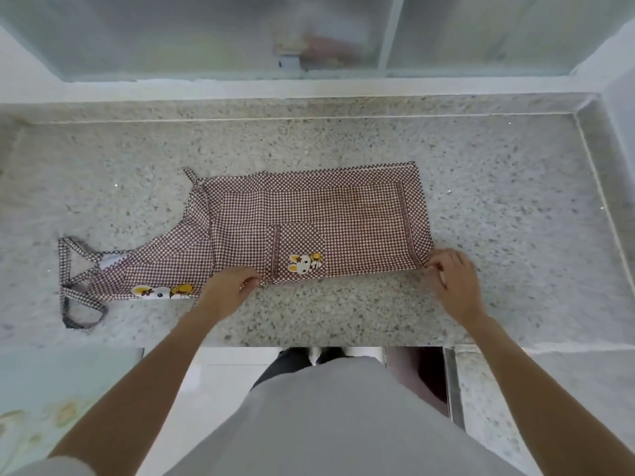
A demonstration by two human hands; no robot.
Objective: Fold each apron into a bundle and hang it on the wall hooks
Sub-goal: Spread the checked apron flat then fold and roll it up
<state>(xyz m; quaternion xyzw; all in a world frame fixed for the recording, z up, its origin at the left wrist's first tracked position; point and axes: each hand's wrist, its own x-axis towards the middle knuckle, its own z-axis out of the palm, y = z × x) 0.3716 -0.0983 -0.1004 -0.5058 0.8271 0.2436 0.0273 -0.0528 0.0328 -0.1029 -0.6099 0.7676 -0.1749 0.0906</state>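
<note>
A brown-and-white checked apron lies flat on the speckled stone counter, folded lengthwise, bib and neck straps to the left. A rabbit patch shows on its pocket, another on the bib. My left hand pinches the near folded edge at the apron's middle. At the near right corner, by the hem, my right hand pinches the fabric.
A frosted window with a sill runs behind the counter. The counter has a raised rim at the right. Pale green patterned cloth lies at the lower left. No wall hooks are in view.
</note>
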